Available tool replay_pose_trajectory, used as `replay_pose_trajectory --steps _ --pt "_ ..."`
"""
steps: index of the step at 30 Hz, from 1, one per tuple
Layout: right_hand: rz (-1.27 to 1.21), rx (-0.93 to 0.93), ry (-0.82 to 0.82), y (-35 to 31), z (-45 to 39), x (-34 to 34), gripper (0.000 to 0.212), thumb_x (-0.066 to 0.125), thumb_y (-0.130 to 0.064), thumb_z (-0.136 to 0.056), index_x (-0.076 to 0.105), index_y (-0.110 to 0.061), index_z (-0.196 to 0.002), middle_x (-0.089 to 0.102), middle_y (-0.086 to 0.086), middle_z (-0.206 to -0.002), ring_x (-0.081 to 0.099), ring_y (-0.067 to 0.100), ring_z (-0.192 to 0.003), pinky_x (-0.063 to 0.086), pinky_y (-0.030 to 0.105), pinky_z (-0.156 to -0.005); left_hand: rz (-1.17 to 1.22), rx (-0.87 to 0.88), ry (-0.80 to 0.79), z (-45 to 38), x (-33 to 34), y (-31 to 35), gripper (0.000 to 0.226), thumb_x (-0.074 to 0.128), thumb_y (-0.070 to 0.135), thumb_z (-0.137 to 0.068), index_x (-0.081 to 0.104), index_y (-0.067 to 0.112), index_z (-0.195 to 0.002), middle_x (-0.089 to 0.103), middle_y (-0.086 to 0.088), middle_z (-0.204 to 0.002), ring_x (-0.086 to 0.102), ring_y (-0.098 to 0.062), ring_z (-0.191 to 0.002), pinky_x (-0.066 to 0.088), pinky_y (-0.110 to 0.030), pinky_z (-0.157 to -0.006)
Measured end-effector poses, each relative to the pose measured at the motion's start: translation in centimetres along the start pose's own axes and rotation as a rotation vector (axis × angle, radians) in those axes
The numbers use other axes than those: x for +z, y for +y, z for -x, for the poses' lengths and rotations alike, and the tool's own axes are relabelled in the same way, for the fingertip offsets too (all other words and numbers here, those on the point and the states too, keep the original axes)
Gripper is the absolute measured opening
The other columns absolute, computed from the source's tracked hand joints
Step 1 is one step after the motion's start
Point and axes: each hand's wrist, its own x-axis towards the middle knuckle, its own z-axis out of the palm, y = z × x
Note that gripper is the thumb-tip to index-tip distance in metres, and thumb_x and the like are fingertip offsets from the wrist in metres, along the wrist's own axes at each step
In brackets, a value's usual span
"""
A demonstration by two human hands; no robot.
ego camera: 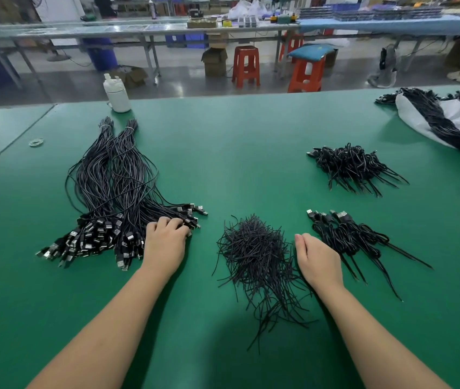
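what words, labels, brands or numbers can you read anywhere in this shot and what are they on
No text can be read anywhere.
White bottle: no print on the side in view.
Cable bundle: any marks on its USB plugs are too small to read.
Cardboard box: no legible print.
Goods on the far bench: too blurred to read.

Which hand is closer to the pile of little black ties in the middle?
Right. The right hand sits just beside the ties, at their right edge. The left hand is farther off to their left, fingers on the cables.
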Motion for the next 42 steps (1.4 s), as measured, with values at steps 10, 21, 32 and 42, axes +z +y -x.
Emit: replay_pose_trajectory --steps 10,21,32,42 --pt "-0.057 0.019 -0.001 0.0 0.0 0.0 0.045 0.033 -0.038 -0.106 0.041 -0.023 -0.064 0.048 -0.006 -0.057 0.046 0.010 -0.047 0.028 0.026 -0.046 0.120 0.088 0.134 0.8 -1.9 0.4 0.010 0.080 0.007 -0.079 0.076 0.015 -0.083 0.070 0.000 -0.072 0.062 -0.025 -0.069 0.048 -0.037 -0.072" --pt "-0.357 0.218 -0.139 -0.1 -0.4 -1.4 0.037 0.038 -0.033 -0.106 0.062 -0.022 -0.081 0.064 -0.004 -0.084 0.059 0.016 -0.080 0.039 0.030 -0.065 1.126 -0.055 -0.477 6.8 -10.0 8.3 0.010 0.066 0.016 -0.094 0.072 0.023 -0.090 0.073 0.006 -0.077 0.068 -0.010 -0.072 0.054 -0.022 -0.074" --pt "-1.257 0.054 -0.664 -11.3 4.7 -6.9 0.048 0.033 -0.030 -0.105 0.070 -0.008 -0.086 0.072 0.009 -0.080 0.069 0.026 -0.092 0.048 0.033 -0.094 1.712 -0.414 -0.196 3.5 -13.6 9.3 0.007 0.068 0.011 -0.091 0.073 0.012 -0.095 0.074 -0.004 -0.084 0.066 -0.017 -0.078 0.051 -0.029 -0.069" --pt "-1.383 0.017 -0.625 -13.2 5.8 -7.2 0.034 0.043 -0.034 -0.098 0.056 -0.021 -0.070 0.027 -0.001 -0.057 0.026 0.017 -0.055 0.043 0.030 -0.064 1.621 -0.052 -0.538 4.5 -12.9 10.3 0.038 0.041 0.042 -0.098 0.070 0.034 -0.121 0.066 0.008 -0.130 0.056 -0.009 -0.127 0.040 -0.039 -0.110"
